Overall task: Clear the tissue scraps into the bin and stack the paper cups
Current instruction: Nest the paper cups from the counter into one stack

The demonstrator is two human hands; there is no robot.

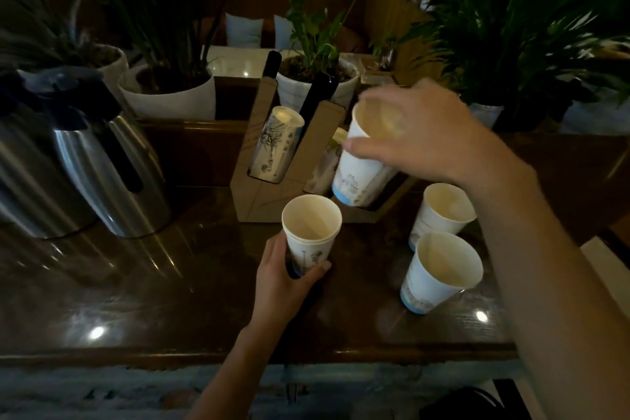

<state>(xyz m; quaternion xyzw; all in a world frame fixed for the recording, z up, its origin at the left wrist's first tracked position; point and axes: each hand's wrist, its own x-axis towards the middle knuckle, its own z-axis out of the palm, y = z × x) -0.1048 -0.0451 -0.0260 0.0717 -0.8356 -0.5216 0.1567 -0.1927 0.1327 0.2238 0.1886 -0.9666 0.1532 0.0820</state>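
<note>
My left hand (283, 283) grips the base of a white paper cup stack (312, 232) standing on the dark wooden counter (170, 300); nested rims show at its top. My right hand (419, 133) holds another paper cup (361, 174) by its rim, lifted above the counter in front of the wooden holder. Two more empty cups stand at the right: one nearer me (439, 269) and one behind it (443, 208). No tissue scraps or bin show in this view.
A wooden cup holder (272, 194) with a sleeve of cups (276, 143) stands mid-counter. A steel thermos jug (78, 160) sits at the left. White plant pots (170, 95) and leafy plants line the back.
</note>
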